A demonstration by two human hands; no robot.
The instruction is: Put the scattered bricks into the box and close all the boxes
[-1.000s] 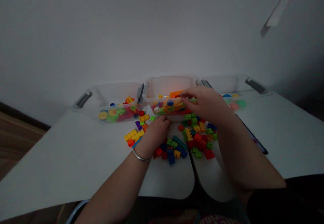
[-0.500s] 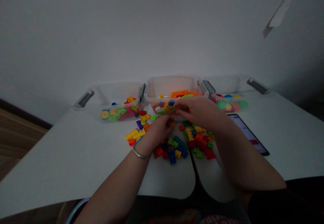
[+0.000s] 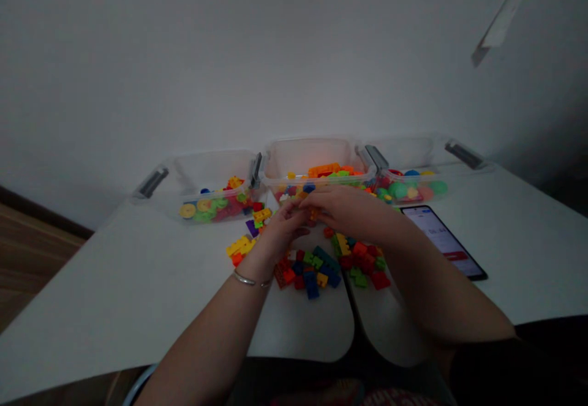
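Well, on my white table [image 3: 114, 283], loose plastic bricks [image 3: 312, 274] lie just below the middle clear box [image 3: 315, 161]; my right hand [image 3: 351, 210] pinches a small orange brick [image 3: 313, 214]; my left hand [image 3: 280, 234] curls beside it, though I cannot tell whether it grips anything.

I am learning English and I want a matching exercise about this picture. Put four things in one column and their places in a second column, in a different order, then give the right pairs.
Things:
1. the metal bangle
2. the smartphone
3. the yellow disc
4. the orange bricks

Places:
A. in the middle clear plastic box
B. lying on the white table
C. on the left wrist
D. in the left clear plastic box

Right pairs: 1-C, 2-B, 3-D, 4-A.
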